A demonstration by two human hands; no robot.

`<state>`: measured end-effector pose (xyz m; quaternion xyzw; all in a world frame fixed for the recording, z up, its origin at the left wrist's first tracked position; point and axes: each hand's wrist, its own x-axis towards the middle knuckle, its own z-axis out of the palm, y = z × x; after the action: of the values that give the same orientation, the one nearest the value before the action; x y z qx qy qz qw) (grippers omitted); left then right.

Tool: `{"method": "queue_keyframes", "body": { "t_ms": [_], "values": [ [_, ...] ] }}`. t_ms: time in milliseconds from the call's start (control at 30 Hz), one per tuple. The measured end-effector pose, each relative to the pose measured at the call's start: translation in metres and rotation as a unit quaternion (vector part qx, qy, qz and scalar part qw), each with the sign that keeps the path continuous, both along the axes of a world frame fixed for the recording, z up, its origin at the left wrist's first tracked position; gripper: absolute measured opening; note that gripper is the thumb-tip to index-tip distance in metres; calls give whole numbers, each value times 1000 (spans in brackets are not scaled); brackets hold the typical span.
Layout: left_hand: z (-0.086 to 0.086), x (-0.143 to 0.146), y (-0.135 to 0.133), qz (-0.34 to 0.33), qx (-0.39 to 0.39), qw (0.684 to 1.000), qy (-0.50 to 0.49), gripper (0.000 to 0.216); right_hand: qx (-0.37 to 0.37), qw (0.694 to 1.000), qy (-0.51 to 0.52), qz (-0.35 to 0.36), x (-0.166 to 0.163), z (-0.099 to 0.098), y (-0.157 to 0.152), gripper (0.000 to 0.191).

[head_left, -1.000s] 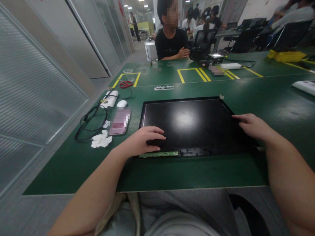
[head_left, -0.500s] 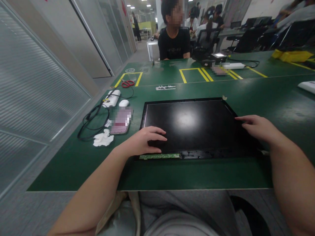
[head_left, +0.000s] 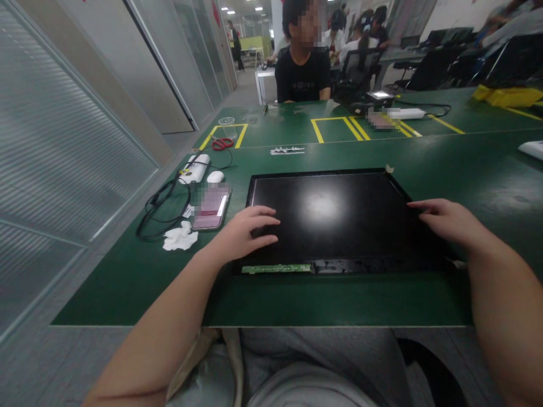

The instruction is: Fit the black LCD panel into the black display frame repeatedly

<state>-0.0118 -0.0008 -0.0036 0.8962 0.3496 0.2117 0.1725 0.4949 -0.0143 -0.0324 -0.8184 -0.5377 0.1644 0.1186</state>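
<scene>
A black flat display panel (head_left: pixel 335 215) lies face up on the green table (head_left: pixel 297 299), with a thin green circuit strip (head_left: pixel 275 269) along its near edge. My left hand (head_left: pixel 240 234) rests on the panel's near left corner, fingers spread and flat. At the panel's right edge my right hand (head_left: pixel 445 221) lies palm down, fingers stretched out toward the screen. Neither hand holds anything.
Left of the panel lie a phone (head_left: pixel 210 208), a crumpled white tissue (head_left: pixel 180 237), a looped black cable (head_left: pixel 163 206), a white mouse (head_left: pixel 215 177) and red scissors (head_left: pixel 222 143). A person in a black shirt (head_left: pixel 303 79) sits across the table. Yellow tape squares mark the far table.
My left hand has slid a little up and left on the panel's corner. The right hand has stayed at the right edge. The view has shifted slightly.
</scene>
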Motion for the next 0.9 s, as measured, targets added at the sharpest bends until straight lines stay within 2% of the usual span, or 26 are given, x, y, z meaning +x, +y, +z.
{"method": "queue_keyframes", "body": {
  "t_ms": [67, 133, 233, 333, 567, 900],
  "values": [
    [2, -4, 3, 125, 32, 992, 13, 33, 14, 1000, 8, 0, 6, -4, 1, 55],
    [3, -9, 5, 232, 27, 971, 45, 36, 30, 999, 22, 1, 9, -7, 1, 52],
    [6, -13, 8, 301, -39, 948, 93, 40, 45, 998, 53, -4, 10, -9, 1, 49],
    [7, -11, 7, 305, -66, 943, 117, 40, 52, 996, 77, -18, 10, -9, 0, 48],
    [1, -10, 7, 277, -30, 954, 113, 38, 68, 995, 72, -17, 15, -14, 2, 45],
    [-1, -11, 8, 269, -33, 955, 120, 38, 82, 986, 137, -52, 14, -14, 1, 47]
  ]
}}
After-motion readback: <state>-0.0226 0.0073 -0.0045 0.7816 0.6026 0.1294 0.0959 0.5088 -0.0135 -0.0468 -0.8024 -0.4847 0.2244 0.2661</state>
